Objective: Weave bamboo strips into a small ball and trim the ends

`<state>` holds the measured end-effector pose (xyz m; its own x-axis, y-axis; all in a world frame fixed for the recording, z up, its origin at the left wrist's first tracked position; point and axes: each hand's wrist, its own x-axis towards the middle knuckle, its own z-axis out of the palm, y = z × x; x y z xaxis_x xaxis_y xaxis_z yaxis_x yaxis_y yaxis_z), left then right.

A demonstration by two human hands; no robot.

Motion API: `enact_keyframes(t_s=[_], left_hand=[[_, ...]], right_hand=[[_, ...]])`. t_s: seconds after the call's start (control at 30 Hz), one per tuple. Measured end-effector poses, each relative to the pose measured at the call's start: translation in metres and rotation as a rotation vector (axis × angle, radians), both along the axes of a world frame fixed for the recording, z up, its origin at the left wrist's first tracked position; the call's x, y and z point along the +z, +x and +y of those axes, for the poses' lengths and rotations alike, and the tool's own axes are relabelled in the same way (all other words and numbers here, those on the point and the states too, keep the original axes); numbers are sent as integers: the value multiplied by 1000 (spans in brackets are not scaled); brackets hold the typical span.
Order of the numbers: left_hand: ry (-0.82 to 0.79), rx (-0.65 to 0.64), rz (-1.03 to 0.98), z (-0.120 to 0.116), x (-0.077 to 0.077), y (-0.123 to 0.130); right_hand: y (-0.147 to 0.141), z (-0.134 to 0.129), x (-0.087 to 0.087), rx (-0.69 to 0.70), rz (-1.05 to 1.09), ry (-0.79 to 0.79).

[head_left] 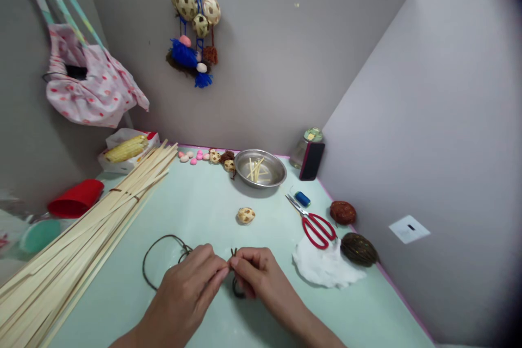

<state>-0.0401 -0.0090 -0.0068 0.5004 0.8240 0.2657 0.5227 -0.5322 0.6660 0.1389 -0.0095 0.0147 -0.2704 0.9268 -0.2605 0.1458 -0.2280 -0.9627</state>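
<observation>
Both hands meet over the near part of the pale green table. My left hand (193, 277) is closed, its thumb and forefinger pinching a dark olive cord (143, 261), which loops out on the table to the left. Touching it at the fingertips, my right hand (256, 272) is closed too and pinches the same cord. Short cord ends stick up above the right fingertips, and a dark bit hangs below them. The pinched spot is partly hidden by the fingers. Just beyond the hands lies a small woven ball (246, 215) of pale strips.
Long pale strips (93, 228) lie along the left. At the back stands a metal bowl (261, 178) with short strips inside. Red-handled scissors (314, 223), a blue thread spool (302, 198), white fluff (322, 266), a dark yarn bundle (359, 249) and a phone (312, 161) are on the right.
</observation>
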Motion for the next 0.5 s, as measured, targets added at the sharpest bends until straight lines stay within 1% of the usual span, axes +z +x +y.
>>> enact_keyframes(t_s=[0.1,0.13,0.2,0.27,0.33,0.4,0.43,0.5], left_hand=[[-69,29,-11,5,8,-5],[-96,48,-15,7,11,-8],[-135,102,-23,11,16,-15],[-143,155,-31,14,19,-21],[-105,182,-44,14,17,-23],[-20,163,-53,12,13,-20],[31,140,-51,11,11,-17],[136,81,-30,7,6,-10]], right_hand=[[19,7,9,-49,-95,156],[27,9,13,-101,-137,221],[41,15,18,-257,-256,379],[51,18,21,-382,-376,523],[53,19,20,-417,-412,598],[44,16,17,-372,-332,567],[37,13,16,-333,-263,508],[20,5,12,-238,-123,327]])
